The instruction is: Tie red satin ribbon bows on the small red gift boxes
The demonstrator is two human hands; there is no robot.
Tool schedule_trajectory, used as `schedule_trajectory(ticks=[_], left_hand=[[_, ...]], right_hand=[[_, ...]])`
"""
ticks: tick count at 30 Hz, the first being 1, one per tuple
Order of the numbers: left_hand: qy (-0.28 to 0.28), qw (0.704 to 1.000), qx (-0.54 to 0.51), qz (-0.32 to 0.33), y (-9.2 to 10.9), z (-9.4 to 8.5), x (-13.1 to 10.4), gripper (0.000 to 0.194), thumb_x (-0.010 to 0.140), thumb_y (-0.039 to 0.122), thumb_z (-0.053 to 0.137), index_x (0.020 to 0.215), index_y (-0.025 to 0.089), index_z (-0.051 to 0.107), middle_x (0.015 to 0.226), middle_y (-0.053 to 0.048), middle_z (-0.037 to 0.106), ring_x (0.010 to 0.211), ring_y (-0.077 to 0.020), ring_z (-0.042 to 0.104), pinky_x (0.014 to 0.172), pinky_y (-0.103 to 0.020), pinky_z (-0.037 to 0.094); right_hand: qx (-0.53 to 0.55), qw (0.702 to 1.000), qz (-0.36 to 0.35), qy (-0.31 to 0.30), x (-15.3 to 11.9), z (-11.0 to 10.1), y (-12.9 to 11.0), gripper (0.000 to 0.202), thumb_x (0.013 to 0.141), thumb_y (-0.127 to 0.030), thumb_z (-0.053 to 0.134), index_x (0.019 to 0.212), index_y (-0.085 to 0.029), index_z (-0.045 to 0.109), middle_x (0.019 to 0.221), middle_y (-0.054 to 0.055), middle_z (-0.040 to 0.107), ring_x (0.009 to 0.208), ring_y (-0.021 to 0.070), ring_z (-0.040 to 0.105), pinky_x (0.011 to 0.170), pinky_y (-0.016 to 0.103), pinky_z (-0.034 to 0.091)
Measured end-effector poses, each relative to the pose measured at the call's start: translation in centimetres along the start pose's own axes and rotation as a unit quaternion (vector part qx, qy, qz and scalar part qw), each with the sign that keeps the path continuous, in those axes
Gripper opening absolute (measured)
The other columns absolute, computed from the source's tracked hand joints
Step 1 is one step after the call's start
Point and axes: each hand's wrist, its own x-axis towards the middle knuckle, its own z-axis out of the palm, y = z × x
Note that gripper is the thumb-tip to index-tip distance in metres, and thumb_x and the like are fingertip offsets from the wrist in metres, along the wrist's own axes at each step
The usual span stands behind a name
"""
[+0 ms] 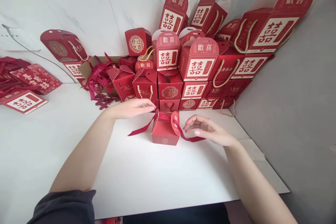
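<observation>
A small red gift box [165, 133] stands upright on the white table in front of me. Its two rounded flaps rise at the sides, and a dark red ribbon [141, 130] runs through them, its loose tails spreading left and right. My left hand [135, 108] hovers at the box's upper left, fingers stretched out and nothing visible in them. To the right of the box is my right hand [207, 130], thumb and fingers apart and slightly curled. It is close to the right ribbon tail, but I cannot tell whether it touches it.
Stacked red gift boxes [201, 66], some with rope handles, fill the back against the tiled wall. A cardboard box [85, 68] holds a heap of dark red ribbons [102, 77]. Flat red boxes [25, 101] lie at far left. A grey wall [296, 112] borders the right.
</observation>
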Motion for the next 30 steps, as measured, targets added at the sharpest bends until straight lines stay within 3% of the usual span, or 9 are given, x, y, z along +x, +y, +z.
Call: schedule_trajectory(ticks=[3, 6, 8, 11, 15, 18, 21, 25, 30], left_hand=[[0.000, 0.999, -0.039, -0.015, 0.1, 1.8, 1.6, 0.049, 0.087, 0.065, 0.046, 0.105, 0.023, 0.062, 0.111, -0.004, 0.069, 0.104, -0.0225, 0.062, 0.090, -0.032, 0.045], [0.052, 0.995, -0.049, -0.064, -0.4, 2.0, 1.8, 0.051, 0.085, 0.069, 0.046, 0.095, 0.021, 0.062, 0.100, -0.004, 0.072, 0.097, -0.0236, 0.064, 0.088, -0.034, 0.045], [0.048, 0.996, -0.027, -0.077, -0.8, 1.6, 1.5, 0.055, 0.085, 0.070, 0.043, 0.084, 0.021, 0.066, 0.095, -0.004, 0.073, 0.095, -0.0242, 0.065, 0.090, -0.034, 0.043], [-0.014, 0.998, -0.033, -0.059, -1.3, 1.1, 1.0, 0.055, 0.083, 0.069, 0.048, 0.071, 0.021, 0.071, 0.087, -0.003, 0.074, 0.087, -0.0234, 0.065, 0.086, -0.031, 0.043], [-0.062, 0.993, -0.090, -0.041, -1.6, 1.2, 1.1, 0.041, 0.075, 0.060, 0.065, 0.061, 0.021, 0.068, 0.065, 0.000, 0.067, 0.064, -0.0185, 0.059, 0.070, -0.029, 0.044], [-0.156, 0.981, -0.111, -0.014, -1.4, 1.6, 1.7, 0.039, 0.080, 0.056, 0.064, 0.065, 0.020, 0.069, 0.068, -0.001, 0.067, 0.065, -0.0169, 0.059, 0.073, -0.028, 0.046], [-0.231, 0.959, -0.156, 0.046, -1.2, 1.8, 2.2, 0.041, 0.087, 0.053, 0.058, 0.071, 0.017, 0.070, 0.075, -0.004, 0.071, 0.070, -0.0161, 0.062, 0.075, -0.026, 0.047], [-0.207, 0.953, -0.214, 0.062, -1.5, 1.9, 2.3, 0.042, 0.090, 0.051, 0.055, 0.072, 0.016, 0.069, 0.073, -0.006, 0.071, 0.067, -0.0151, 0.063, 0.070, -0.025, 0.049], [-0.190, 0.966, -0.167, 0.053, -1.7, 1.0, 1.8, 0.025, 0.078, 0.042, 0.071, 0.069, 0.019, 0.072, 0.072, -0.005, 0.072, 0.068, -0.0178, 0.066, 0.066, -0.027, 0.052]], right_hand=[[-0.084, 0.988, -0.019, 0.126, 1.0, 2.1, 0.4, 0.023, 0.087, -0.041, 0.066, 0.097, -0.021, 0.060, 0.097, 0.005, 0.064, 0.095, 0.0198, 0.060, 0.087, 0.034, 0.046], [-0.141, 0.976, -0.061, 0.152, 1.5, 3.7, 0.3, 0.018, 0.088, -0.037, 0.065, 0.085, -0.020, 0.059, 0.089, 0.004, 0.063, 0.084, 0.0178, 0.058, 0.081, 0.032, 0.045], [-0.146, 0.974, -0.080, 0.153, 1.3, 4.1, 0.0, 0.015, 0.090, -0.034, 0.061, 0.084, -0.020, 0.058, 0.088, 0.004, 0.063, 0.081, 0.0169, 0.058, 0.078, 0.031, 0.044], [-0.096, 0.982, -0.063, 0.149, 1.0, 4.2, -0.1, 0.019, 0.091, -0.036, 0.061, 0.083, -0.021, 0.053, 0.088, 0.003, 0.065, 0.080, 0.0164, 0.057, 0.077, 0.030, 0.043], [0.066, 0.986, 0.071, 0.133, 1.3, 3.8, 0.7, 0.039, 0.095, -0.056, 0.046, 0.080, -0.020, 0.055, 0.089, 0.006, 0.068, 0.082, 0.0173, 0.060, 0.079, 0.031, 0.043], [0.166, 0.971, 0.160, 0.069, 1.7, 3.3, 1.6, 0.051, 0.093, -0.066, 0.039, 0.085, -0.020, 0.059, 0.082, 0.006, 0.070, 0.077, 0.0176, 0.061, 0.078, 0.031, 0.043], [0.197, 0.964, 0.177, -0.011, 1.8, 3.1, 2.4, 0.059, 0.093, -0.067, 0.034, 0.090, -0.017, 0.065, 0.065, 0.004, 0.064, 0.067, 0.0164, 0.056, 0.076, 0.031, 0.040], [0.196, 0.970, 0.146, -0.019, 1.7, 3.2, 2.8, 0.058, 0.093, -0.063, 0.041, 0.078, -0.013, 0.069, 0.057, -0.002, 0.043, 0.058, 0.0122, 0.039, 0.065, 0.029, 0.033], [0.169, 0.980, 0.083, 0.067, 1.5, 3.1, 2.0, 0.037, 0.082, -0.049, 0.069, 0.070, -0.016, 0.059, 0.064, -0.003, 0.044, 0.061, 0.0101, 0.035, 0.061, 0.026, 0.028]])
